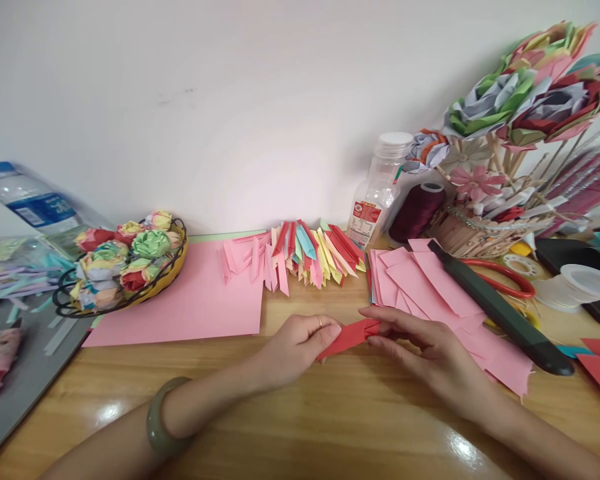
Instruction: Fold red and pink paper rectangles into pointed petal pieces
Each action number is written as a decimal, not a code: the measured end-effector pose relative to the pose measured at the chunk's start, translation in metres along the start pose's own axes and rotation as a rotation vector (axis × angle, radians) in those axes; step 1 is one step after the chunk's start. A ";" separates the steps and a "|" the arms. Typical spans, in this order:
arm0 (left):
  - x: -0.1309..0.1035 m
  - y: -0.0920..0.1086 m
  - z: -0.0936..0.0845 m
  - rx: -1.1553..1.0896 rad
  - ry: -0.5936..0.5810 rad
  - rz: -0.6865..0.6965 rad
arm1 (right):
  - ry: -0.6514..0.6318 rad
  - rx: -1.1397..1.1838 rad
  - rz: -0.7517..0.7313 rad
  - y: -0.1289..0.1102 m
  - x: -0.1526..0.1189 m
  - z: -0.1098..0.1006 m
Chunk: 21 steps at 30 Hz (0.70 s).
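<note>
Fingertips of left hand (300, 340) and right hand (420, 347) pinched on opposite ends of a small folded red paper strip (349, 335), pressed low onto the wooden tabletop (330, 427), likely to sharpen a crease. Behind strip: fan of folded coloured paper pieces (300, 257). Right of strip: loose pink paper sheets (430, 287) under a dark craft knife (500, 310).

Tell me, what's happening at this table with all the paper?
A person is working a red paper piece over a wooden table. The left hand pinches one end and the right hand pinches the other. Behind the hands lies a row of folded strips in several colours, with a pink sheet to the left and a stack of pink squares to the right. A basket of paper roses sits at far left.
</note>
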State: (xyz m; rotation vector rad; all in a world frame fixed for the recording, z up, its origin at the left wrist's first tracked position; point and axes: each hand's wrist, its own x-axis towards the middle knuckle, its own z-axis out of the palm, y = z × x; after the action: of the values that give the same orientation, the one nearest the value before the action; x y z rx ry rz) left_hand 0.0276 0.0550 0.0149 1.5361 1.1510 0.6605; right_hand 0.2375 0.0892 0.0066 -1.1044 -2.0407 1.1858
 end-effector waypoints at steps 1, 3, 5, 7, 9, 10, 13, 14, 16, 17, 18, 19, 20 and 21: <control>0.000 0.000 0.000 0.000 -0.004 -0.002 | 0.000 0.014 0.010 0.000 0.000 0.000; 0.001 -0.001 0.001 0.029 0.006 -0.005 | -0.009 0.029 0.021 -0.002 0.000 -0.001; 0.002 -0.002 0.001 0.052 0.025 -0.007 | -0.021 0.011 0.009 -0.004 -0.001 -0.002; 0.002 -0.003 0.001 0.027 0.019 -0.013 | -0.026 -0.030 -0.046 -0.005 -0.001 -0.003; 0.003 -0.004 0.001 -0.046 -0.027 -0.027 | -0.034 -0.064 -0.138 -0.006 -0.001 -0.003; 0.003 -0.004 0.000 -0.087 -0.061 -0.038 | -0.045 -0.070 -0.187 -0.006 0.000 -0.003; 0.003 -0.004 0.000 -0.148 -0.143 -0.068 | -0.101 -0.043 -0.267 -0.006 0.001 -0.003; 0.003 -0.004 0.000 -0.141 -0.152 -0.065 | -0.109 -0.029 -0.262 -0.006 0.001 -0.003; 0.001 -0.002 0.000 -0.086 -0.137 -0.030 | -0.094 -0.003 -0.212 -0.008 0.002 -0.002; 0.001 -0.001 0.000 -0.040 -0.113 0.003 | -0.073 0.008 -0.173 -0.008 0.002 -0.002; 0.000 0.000 0.000 0.013 -0.088 0.042 | -0.051 0.019 -0.133 -0.009 0.003 -0.002; -0.001 0.000 0.001 0.071 -0.059 0.085 | -0.034 0.030 -0.097 -0.011 0.003 -0.002; -0.001 0.001 0.001 0.128 -0.028 0.130 | -0.024 0.040 -0.067 -0.012 0.002 -0.002; -0.002 0.001 0.002 0.180 0.001 0.172 | -0.023 0.048 -0.041 -0.012 0.002 -0.002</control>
State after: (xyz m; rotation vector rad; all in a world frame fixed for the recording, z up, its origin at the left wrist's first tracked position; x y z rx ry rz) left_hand 0.0289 0.0526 0.0153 1.8022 1.1114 0.6867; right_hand 0.2328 0.0886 0.0186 -1.0261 -2.0312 1.2262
